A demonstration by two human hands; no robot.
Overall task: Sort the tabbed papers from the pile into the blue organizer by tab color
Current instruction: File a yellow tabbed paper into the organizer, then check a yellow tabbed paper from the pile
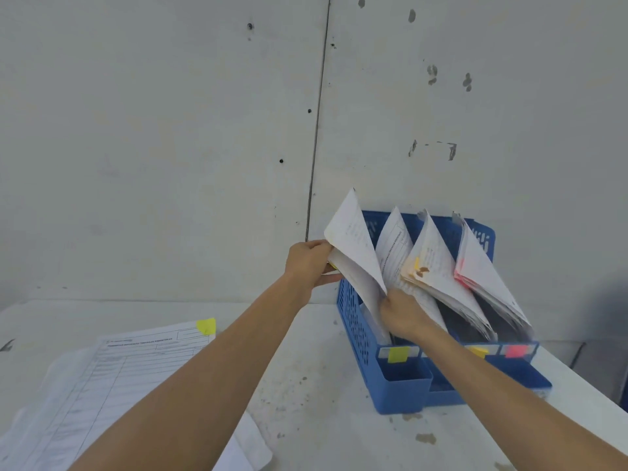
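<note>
Both forearms reach fwd & up from bottom edge, bare, nearly straight. L hand (309,263) is clenched round the left edge of the white sheets (353,246), thumb underneath. R hand (404,317) sits lower, back of hand to camera, fingers closed on the same sheets' bottom corner. Sheets stand fanned in the leftmost slot of the blue organizer (353,331), above its yellow label (398,354). Next slots hold more papers, w/ orange-tabbed stack (435,270) and pink-tabbed stack (479,266) further right. Pile (119,375) lies flat at lower left, well apart from organizer, yellow tab (206,326) on top sheet. White table (323,409) is speckled w/ stains; grey-white wall (170,130) behind has a vertical seam & dark marks.
</note>
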